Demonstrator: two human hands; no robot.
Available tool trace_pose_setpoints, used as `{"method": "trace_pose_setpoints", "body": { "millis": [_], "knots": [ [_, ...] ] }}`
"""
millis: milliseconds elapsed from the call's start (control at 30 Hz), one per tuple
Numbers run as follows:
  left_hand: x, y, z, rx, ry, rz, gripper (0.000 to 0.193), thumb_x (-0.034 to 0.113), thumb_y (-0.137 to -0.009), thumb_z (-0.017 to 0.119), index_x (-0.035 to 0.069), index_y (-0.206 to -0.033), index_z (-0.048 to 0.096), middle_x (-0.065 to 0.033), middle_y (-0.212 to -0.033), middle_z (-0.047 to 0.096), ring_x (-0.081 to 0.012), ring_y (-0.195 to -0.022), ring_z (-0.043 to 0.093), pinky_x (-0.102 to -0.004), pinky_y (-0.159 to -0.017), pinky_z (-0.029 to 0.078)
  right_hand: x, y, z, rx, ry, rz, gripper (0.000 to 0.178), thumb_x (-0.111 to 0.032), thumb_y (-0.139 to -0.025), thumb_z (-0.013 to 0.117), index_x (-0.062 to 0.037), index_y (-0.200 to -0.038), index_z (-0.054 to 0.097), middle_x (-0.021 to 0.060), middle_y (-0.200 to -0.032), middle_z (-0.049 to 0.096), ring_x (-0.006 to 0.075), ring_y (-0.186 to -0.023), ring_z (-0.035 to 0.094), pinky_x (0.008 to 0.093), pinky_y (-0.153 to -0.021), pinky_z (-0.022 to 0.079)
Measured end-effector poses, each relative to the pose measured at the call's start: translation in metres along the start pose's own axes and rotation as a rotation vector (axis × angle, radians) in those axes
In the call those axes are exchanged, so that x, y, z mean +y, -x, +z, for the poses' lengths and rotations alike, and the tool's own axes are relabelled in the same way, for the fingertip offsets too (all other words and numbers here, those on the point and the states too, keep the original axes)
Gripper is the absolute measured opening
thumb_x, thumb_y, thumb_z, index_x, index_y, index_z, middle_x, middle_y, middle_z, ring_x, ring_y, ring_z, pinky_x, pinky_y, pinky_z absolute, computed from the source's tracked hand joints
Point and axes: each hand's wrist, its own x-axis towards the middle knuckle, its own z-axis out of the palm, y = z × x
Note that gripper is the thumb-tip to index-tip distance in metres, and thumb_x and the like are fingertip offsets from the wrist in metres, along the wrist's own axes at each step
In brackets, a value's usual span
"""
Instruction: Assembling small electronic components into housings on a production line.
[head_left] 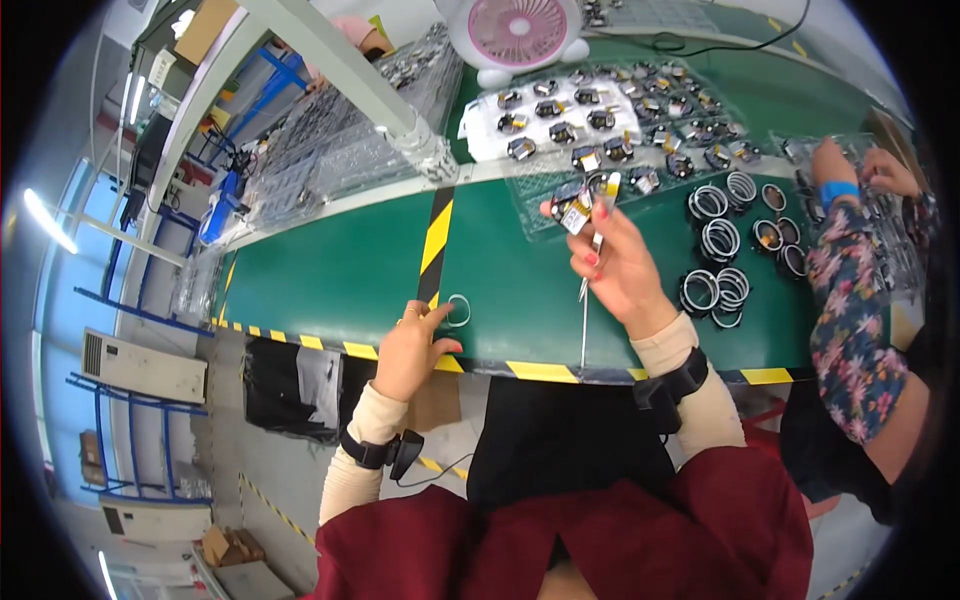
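My left hand (408,350) is at the front edge of the green table, its thumb and forefinger apart. Close by its forefinger lies a thin pale ring (458,311); whether the fingertip touches it I cannot tell. Raised over the table, my right hand (625,265) is closed on a small black electronic module (574,208) with a silver-white and yellow part. Within the same grip is a slender metal tool (584,325), pointing down toward the front edge; its exact kind is unclear. Fingers partly cover both held things.
Several similar modules (562,131) lie on a white sheet and clear trays behind my right hand. Stacked rings (719,240) stand to the right. A co-worker's hands (832,165) are at the far right. A pink-and-white fan (521,30) and a metal post (350,60) stand behind.
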Motion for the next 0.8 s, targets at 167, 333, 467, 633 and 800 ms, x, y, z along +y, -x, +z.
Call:
{"method": "trace_pose_setpoints", "body": {
  "millis": [167, 333, 467, 633, 800],
  "knots": [
    [-0.017, -0.014, 0.019, -0.068, -0.036, 0.062, 0.02, 0.014, -0.072, 0.064, 0.012, -0.092, 0.061, -0.0096, -0.083, 0.054, -0.0296, -0.07, 0.058, -0.0369, -0.06, 0.047, -0.008, -0.005, -0.003, -0.003, 0.013, -0.037, 0.028, -0.024, -0.093, 0.043, -0.0037, -0.112, 0.047, 0.021, -0.117, 0.052, 0.0053, -0.057, 0.034, 0.0161, -0.045, 0.029],
    [-0.034, -0.053, 0.03, -0.08, 0.013, 0.167, 0.013, 0.008, -0.075, 0.06, 0.009, -0.088, 0.06, -0.0117, -0.078, 0.054, -0.0283, -0.065, 0.057, -0.0338, -0.057, 0.045, -0.001, -0.014, 0.0, 0.016, 0.015, -0.045, 0.019, -0.022, -0.092, 0.048, -0.0081, -0.105, 0.051, 0.0147, -0.11, 0.056, 0.0053, -0.057, 0.036, 0.0158, -0.045, 0.03],
    [-0.062, -0.062, 0.017, -0.061, 0.349, 0.08, 0.006, 0.008, -0.079, 0.058, 0.007, -0.086, 0.059, -0.0084, -0.075, 0.057, -0.0201, -0.06, 0.057, -0.0283, -0.055, 0.045, 0.004, -0.012, -0.011, 0.113, 0.071, -0.032, 0.033, -0.024, -0.094, 0.041, -0.002, -0.119, 0.044, 0.021, -0.124, 0.047, 0.0057, -0.058, 0.033, 0.0172, -0.045, 0.029],
    [-0.185, 0.014, -0.031, 0.324, 0.753, -0.632, 0.008, 0.009, -0.085, 0.055, 0.004, -0.088, 0.061, -0.0002, -0.071, 0.058, -0.0055, -0.054, 0.052, -0.0187, -0.042, 0.039, 0.011, -0.006, -0.014, 0.114, 0.087, 0.019, 0.035, -0.025, -0.095, 0.039, -0.0022, -0.122, 0.041, 0.0207, -0.124, 0.046, 0.0057, -0.057, 0.033, 0.0172, -0.045, 0.029],
    [-0.126, -0.007, -0.042, 0.235, 0.367, -0.133, 0.025, 0.003, -0.078, 0.059, 0.009, -0.102, 0.062, -0.0108, -0.092, 0.061, -0.023, -0.082, 0.059, -0.03, -0.069, 0.049, 0.017, 0.001, -0.007, 0.146, 0.155, 0.034, 0.035, -0.025, -0.094, 0.04, -0.003, -0.122, 0.039, 0.0201, -0.122, 0.048, 0.0059, -0.057, 0.034, 0.0171, -0.045, 0.029]
  ]
}}
